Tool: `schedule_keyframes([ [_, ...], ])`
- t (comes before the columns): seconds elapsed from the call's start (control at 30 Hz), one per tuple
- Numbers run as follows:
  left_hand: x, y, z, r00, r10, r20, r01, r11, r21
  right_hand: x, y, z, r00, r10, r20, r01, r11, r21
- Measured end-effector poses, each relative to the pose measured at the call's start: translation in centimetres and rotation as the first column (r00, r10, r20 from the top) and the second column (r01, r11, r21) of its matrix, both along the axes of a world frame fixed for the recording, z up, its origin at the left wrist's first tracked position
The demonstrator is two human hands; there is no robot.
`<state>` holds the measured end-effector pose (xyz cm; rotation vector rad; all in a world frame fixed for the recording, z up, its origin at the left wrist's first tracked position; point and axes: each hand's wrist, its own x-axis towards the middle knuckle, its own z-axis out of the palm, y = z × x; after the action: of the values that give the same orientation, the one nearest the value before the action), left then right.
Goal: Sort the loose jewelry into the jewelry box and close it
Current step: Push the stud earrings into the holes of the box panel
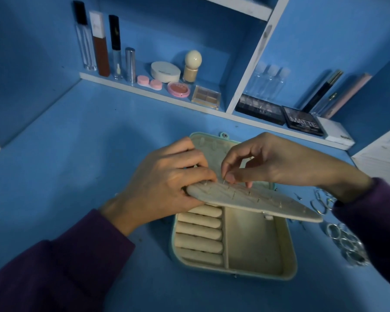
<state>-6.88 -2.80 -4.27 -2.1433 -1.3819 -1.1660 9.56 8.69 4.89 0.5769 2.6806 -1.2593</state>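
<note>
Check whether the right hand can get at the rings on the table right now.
Likely yes, but not at once: the right hand is pinching an earring on the flap of the box. The rings lie uncovered on the table beside the right sleeve, nothing over them.

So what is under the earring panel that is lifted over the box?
Under the earring panel sit padded rolls and a compartment of the box where no jewelry shows. The panel covers their far ends, so anything lying there cannot be seen.
</note>
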Motion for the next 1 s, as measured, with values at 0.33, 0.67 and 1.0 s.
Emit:
schedule_keyframes([
  [0.33, 0.12, 0.03, 0.02, 1.0, 0.007, 0.012, -0.008, 1.0, 0.019, -0.12, -0.08, -0.08, 1.0, 0.019, -0.007, -0.019, 0.996, 0.088],
  [0.67, -0.04, 0.0, -0.08, 1.0, -0.009, -0.001, 0.009, 1.0, -0.004, -0.51, -0.16, 0.28, 0.995, 0.071, 0.069, -0.078, 0.99, 0.115],
  [1.0, -0.17, -0.17, 0.08, 0.999, -0.039, -0.007, 0.039, 0.999, -0.033, -0.98, 0.11, 0.36, 0.993, 0.073, 0.09, -0.074, 0.997, 0.017],
])
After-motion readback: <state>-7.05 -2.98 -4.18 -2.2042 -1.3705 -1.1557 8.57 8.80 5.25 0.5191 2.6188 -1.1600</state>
